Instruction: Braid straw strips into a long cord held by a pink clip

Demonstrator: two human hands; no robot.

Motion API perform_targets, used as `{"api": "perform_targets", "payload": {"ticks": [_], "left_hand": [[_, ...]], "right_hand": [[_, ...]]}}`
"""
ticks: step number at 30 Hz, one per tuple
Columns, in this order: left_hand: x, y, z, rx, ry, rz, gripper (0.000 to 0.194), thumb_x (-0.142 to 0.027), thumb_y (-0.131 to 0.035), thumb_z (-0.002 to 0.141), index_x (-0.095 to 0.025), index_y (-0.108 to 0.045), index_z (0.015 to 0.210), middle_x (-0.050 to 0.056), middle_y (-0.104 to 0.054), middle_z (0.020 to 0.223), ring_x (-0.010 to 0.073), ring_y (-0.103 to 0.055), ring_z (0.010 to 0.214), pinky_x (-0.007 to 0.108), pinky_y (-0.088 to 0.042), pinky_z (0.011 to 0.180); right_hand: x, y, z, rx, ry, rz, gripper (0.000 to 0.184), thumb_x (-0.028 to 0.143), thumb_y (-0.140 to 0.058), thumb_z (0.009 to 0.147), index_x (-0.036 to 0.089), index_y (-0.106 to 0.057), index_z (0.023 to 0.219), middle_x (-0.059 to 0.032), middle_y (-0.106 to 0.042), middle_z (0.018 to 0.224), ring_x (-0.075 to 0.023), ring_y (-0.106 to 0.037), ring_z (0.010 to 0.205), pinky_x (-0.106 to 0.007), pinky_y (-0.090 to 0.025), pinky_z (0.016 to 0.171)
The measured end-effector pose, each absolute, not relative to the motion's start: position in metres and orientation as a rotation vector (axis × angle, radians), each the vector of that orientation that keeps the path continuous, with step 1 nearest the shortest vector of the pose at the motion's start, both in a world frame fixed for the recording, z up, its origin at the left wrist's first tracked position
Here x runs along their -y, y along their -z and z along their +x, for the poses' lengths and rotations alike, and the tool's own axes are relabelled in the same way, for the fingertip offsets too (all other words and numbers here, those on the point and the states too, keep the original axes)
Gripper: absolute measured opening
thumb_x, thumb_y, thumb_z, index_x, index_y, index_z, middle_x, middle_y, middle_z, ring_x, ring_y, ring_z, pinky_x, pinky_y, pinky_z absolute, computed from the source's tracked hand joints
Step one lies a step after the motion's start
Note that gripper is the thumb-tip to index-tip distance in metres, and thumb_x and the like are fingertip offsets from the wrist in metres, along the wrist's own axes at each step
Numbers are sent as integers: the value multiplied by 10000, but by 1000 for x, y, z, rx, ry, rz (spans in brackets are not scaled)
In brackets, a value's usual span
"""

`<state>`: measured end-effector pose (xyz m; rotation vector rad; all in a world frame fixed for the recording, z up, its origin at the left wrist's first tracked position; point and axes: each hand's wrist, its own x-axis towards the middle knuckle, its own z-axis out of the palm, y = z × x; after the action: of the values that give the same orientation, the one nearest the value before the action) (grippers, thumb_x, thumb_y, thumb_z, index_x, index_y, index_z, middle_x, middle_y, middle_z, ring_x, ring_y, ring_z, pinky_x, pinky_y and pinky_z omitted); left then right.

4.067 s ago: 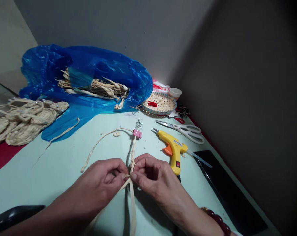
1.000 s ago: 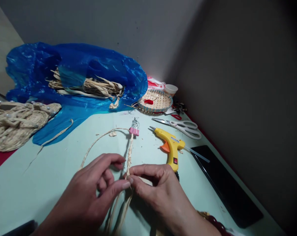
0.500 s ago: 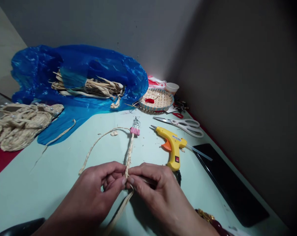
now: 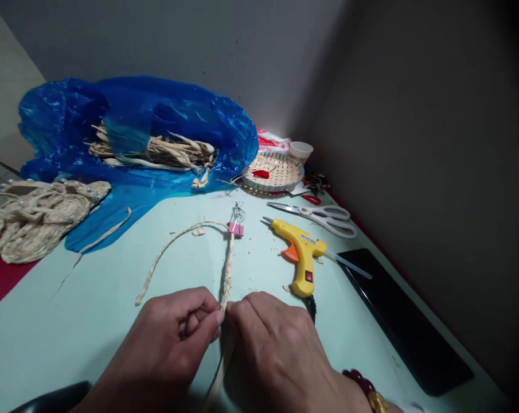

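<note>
A pale plant-fibre braid [image 4: 227,269] runs down the table from a pink binder clip [image 4: 235,229], which grips its far end. My left hand [image 4: 177,332] pinches the near end of the braid between thumb and forefinger. Against the braid's other side, my right hand [image 4: 276,338] is closed with its knuckles up, and its fingertips are hidden behind the hand. A loose flat fibre strand [image 4: 219,373] trails from between the hands toward me. Another thin twisted cord [image 4: 167,246] curves from the clip out to the left.
A yellow glue gun [image 4: 304,252], white-handled scissors [image 4: 323,218] and a black phone-like slab [image 4: 408,321] lie on the right. Behind are a woven basket [image 4: 280,186], a paper cup [image 4: 301,151] and a blue plastic bag [image 4: 177,109] holding fibre bundles [image 4: 173,150]. Woven slippers [image 4: 53,218] lie left.
My right hand has rolled over, its thumb turning out of sight and the back of the hand coming up. My left hand keeps its pinch on the braid.
</note>
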<state>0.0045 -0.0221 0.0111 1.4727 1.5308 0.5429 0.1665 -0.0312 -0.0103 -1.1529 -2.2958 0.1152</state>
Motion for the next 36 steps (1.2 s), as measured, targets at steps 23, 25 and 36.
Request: {"api": "perform_targets", "payload": {"ticks": [23,25,36], "left_hand": [[14,-8,-7,-1272,-552,1181,208,-367,-624,739,-174,-589,671,-48,-518,578,125,-459,605,226,-346,570],[13,-7,-8,-1271,-569,1172,210,-378,-629,745,-174,-590,709,-52,-499,596,121,-442,607,225,-349,568],[17,-16,-3,-1346,-593,1240,199,-383,-633,717,-184,-624,711,-66,-434,579,102,-395,552,196,-307,511]], "right_hand": [[33,5,165,2408,-52,-807,200,142,-463,867,153,-604,726,-4,-520,557,-139,-426,477,-297,-242,444],[32,1,166,2287,-218,-929,163,214,-511,876,160,-629,776,-12,-564,606,-146,-477,543,-287,-319,512],[17,-18,173,1797,-1390,-1273,106,267,-530,913,183,-595,909,26,-566,734,-101,-485,672,-204,-365,600]]}}
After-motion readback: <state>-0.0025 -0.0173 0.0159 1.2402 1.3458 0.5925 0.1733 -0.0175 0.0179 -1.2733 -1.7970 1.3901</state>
